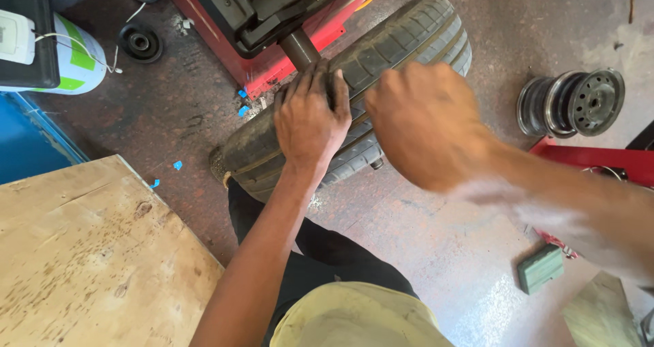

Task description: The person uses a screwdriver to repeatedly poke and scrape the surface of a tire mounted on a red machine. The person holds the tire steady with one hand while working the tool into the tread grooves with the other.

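Tyre (pixel 402 40): black, grooved tread facing up at me, standing on its tread on the speckled workshop floor (pixel 409 231), leaning against or just beside the red machine (pixel 272 54). It runs diagonally from lower left to upper right in my view. A dark metal shaft (pixel 300 47) of the machine comes down just behind the tread.

My left hand (pixel 310 115): palm flat on the top of the tread, fingers spread and curled a little over the far edge, near the shaft. It presses on the tyre; it does not close around anything.

My right hand (pixel 426 122): over the tread just right of the left hand, blurred. Looks loosely curled; I cannot tell whether it touches the tyre or holds anything.

Surroundings: bare steel wheel rims (pixel 572 103) lie on their side well to the right of the tyre. Small green block (pixel 540 268) on the floor at lower right. Worn wooden board (pixel 88 251) at lower left. White and green container (pixel 78 61) at upper left, with a black round part (pixel 140 42) on the floor beside it. Bits of blue tape (pixel 177 164) are scattered on the floor left of the tyre.
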